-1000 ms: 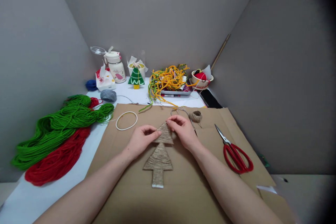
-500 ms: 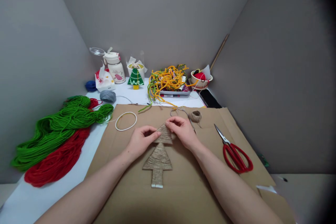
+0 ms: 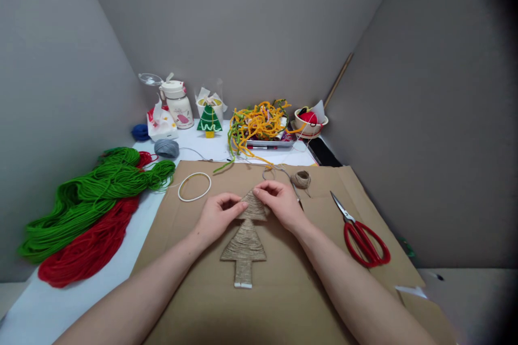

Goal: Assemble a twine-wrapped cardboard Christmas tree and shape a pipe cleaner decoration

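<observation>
A twine-wrapped tree cutout (image 3: 245, 242) lies upright in the middle of the cardboard, its trunk toward me and a white strip at the trunk's end. The upper triangle (image 3: 254, 208) of twine sits directly above it; whether the two are one piece I cannot tell. My left hand (image 3: 219, 215) pinches the triangle's left edge between thumb and fingers. Near its top right edge, my right hand (image 3: 280, 202) pinches the same triangle, covering part of it. Beyond my right hand lies a small ball of twine (image 3: 301, 179) with a loose strand.
Red-handled scissors (image 3: 365, 242) lie open on the right of the cardboard (image 3: 194, 302). A white hoop (image 3: 179, 190) is at its left. Green yarn (image 3: 84, 194) and red yarn (image 3: 89, 248) are heaped at far left. Behind stand a bottle (image 3: 178, 105), a green tree (image 3: 209, 119) and yellow yarn (image 3: 263, 121).
My right fingertips have shifted very slightly left along the triangle's top edge. Both hands otherwise keep their pinch, and the other objects stay in place.
</observation>
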A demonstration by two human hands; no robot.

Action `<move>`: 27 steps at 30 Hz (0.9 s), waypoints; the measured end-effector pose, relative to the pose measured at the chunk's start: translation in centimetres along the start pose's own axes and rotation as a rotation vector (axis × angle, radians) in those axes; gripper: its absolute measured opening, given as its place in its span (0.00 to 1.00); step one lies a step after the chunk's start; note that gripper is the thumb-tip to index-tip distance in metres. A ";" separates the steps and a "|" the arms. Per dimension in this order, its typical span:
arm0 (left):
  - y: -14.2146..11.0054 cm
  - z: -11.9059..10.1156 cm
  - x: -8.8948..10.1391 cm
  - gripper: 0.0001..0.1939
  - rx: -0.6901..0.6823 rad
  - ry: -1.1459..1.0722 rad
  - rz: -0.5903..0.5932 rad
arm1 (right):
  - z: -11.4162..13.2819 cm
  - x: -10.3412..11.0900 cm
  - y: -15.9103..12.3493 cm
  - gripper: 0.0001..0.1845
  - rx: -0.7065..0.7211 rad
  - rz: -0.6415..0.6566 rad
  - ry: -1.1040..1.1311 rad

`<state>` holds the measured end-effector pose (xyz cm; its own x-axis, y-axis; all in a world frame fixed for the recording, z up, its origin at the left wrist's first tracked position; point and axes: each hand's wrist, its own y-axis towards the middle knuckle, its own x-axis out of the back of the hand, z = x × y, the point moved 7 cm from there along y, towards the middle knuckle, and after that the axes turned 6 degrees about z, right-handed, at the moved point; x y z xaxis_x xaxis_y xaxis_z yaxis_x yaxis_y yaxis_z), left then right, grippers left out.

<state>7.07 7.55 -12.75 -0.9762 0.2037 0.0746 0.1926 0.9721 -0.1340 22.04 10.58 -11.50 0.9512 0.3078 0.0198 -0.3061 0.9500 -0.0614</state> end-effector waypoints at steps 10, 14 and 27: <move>-0.1 0.1 0.1 0.12 -0.006 0.014 -0.047 | -0.3 0.1 0.1 0.12 0.007 -0.010 -0.015; 0.0 0.2 0.1 0.12 0.026 -0.010 -0.041 | -0.3 0.0 0.1 0.11 -0.005 -0.006 0.004; 0.0 0.3 -0.2 0.12 0.055 -0.015 -0.009 | 0.0 -0.3 0.1 0.11 -0.007 -0.004 0.026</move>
<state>7.25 7.50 -13.02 -0.9794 0.1926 0.0612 0.1783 0.9660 -0.1874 21.76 10.58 -11.56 0.9533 0.3021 -0.0059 -0.3018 0.9509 -0.0682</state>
